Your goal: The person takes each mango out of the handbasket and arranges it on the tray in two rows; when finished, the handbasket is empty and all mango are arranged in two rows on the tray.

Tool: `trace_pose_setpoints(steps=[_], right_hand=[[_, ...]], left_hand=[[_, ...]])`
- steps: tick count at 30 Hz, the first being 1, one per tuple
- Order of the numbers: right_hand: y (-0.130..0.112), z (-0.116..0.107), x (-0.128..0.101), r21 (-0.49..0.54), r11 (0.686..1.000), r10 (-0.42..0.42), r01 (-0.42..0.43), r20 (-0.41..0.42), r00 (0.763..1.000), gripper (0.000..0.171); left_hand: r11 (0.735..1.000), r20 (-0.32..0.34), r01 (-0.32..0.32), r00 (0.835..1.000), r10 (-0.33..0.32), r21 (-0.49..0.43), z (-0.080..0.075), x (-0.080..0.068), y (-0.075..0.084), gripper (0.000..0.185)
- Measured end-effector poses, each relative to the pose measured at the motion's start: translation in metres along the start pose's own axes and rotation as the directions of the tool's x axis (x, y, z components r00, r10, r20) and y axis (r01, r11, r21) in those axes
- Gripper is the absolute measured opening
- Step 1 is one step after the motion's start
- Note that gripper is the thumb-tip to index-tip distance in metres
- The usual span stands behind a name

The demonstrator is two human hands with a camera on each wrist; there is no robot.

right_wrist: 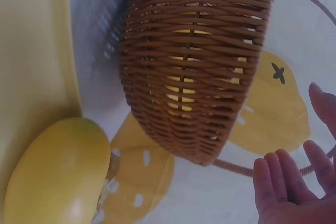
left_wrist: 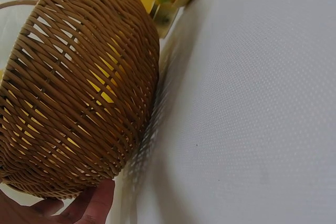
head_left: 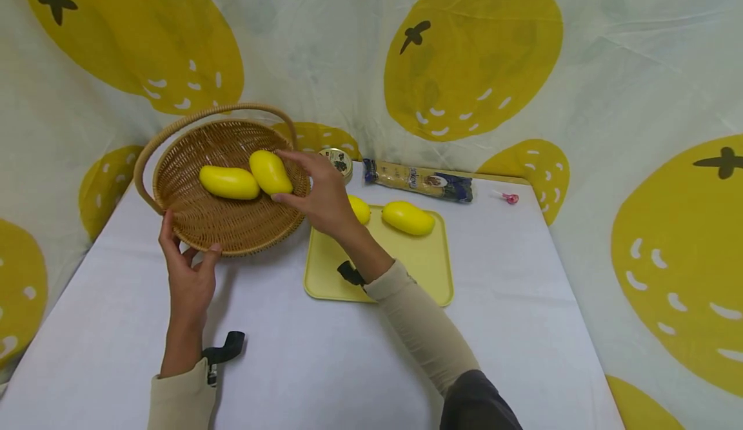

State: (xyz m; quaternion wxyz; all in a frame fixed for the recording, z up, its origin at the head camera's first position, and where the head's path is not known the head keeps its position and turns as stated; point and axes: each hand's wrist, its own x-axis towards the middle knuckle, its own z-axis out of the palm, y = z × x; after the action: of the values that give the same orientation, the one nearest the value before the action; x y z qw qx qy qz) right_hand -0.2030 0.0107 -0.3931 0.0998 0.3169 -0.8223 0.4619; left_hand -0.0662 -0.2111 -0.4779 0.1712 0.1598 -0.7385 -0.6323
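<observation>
My left hand grips the near left rim of a brown wicker basket, thumb over the edge. Tilted, the basket shows its inside to the head view. Two yellow mangoes lie in it: one mango at the left, another mango at the right. Over the basket's right side reaches my right hand, thumb and fingers spread beside the right mango. In the right wrist view that hand has nothing between its fingers. Through the weave some yellow shows in the left wrist view.
On a yellow tray right of the basket lie a mango and another mango partly behind my right hand. Behind stand a round tin and a long food packet. A pink lollipop lies at the far right.
</observation>
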Motion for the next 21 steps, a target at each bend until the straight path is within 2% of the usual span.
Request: trace_pose_setpoints(steps=[7,21], right_hand=[[-0.004,0.015,0.01,-0.024,1.0,0.011,-0.01,0.011,1.0,0.074],[0.003,0.045,0.04,-0.148,0.984,0.117,-0.098,0.125,0.985,0.075]], left_hand=[[1.0,0.003,-0.002,1.0,0.002,-0.003,-0.001,0.0,0.001,0.089],[1.0,0.008,0.001,1.0,-0.001,-0.005,0.0,0.001,0.0,0.088]])
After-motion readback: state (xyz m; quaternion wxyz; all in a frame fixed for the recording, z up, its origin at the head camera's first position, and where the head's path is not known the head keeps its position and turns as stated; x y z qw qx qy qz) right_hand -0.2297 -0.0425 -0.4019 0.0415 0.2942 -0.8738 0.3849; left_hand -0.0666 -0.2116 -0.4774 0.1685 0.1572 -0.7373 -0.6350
